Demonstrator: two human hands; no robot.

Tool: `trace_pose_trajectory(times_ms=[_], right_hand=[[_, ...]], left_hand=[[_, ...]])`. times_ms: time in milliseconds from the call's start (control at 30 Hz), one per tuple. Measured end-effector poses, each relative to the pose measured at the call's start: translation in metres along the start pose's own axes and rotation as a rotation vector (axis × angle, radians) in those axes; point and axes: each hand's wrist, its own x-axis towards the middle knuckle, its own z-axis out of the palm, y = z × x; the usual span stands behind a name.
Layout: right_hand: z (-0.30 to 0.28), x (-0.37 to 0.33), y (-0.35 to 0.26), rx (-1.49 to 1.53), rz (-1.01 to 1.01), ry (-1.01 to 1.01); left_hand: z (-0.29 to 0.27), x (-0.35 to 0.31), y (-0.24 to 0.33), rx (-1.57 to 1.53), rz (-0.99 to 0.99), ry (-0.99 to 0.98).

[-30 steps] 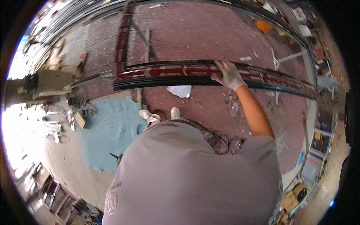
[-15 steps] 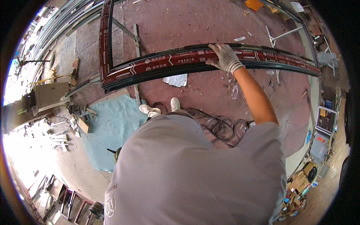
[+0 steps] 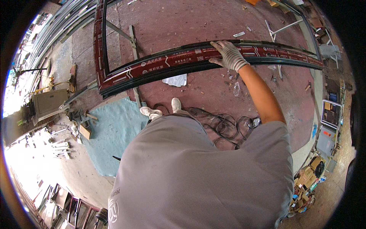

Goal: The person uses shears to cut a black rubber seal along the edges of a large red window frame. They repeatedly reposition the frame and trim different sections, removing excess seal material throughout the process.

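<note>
A large window or door frame (image 3: 152,65), dark profiles covered with red printed film, rests across metal trestles in front of me. My right hand (image 3: 231,56), in a striped knit glove, is closed over its near rail, right of the middle. The fingers reach over the far edge and the thumb lies by the near edge. My left hand is out of sight, hidden by my body in the grey shirt. A thin black tip of some tool (image 3: 116,158) pokes out at my left side; what bears it is hidden.
A trestle leg (image 3: 134,53) stands under the frame's left part. Coiled black strips (image 3: 223,126) lie on the floor by my feet. A blue-green sheet (image 3: 114,133) covers floor at left. Long profiles (image 3: 72,23) are stacked far left; cardboard boxes (image 3: 306,178) lie at right.
The frame and my right hand on it appear slightly higher and further left in view. The tool at my left side is now mostly hidden; only its tip shows. The grip looks unchanged.
</note>
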Motion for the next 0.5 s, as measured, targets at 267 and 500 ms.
trace_pose_trajectory(times_ms=[267, 500], right_hand=[[-0.018, -0.045, 0.07, -0.081, 0.213, -0.126], [-0.018, -0.026, 0.011, 0.072, 0.038, 0.072]], left_hand=[[0.0, 0.003, 0.013, 0.024, 0.018, -0.017], [0.003, 0.009, 0.031, 0.074, 0.038, -0.046]])
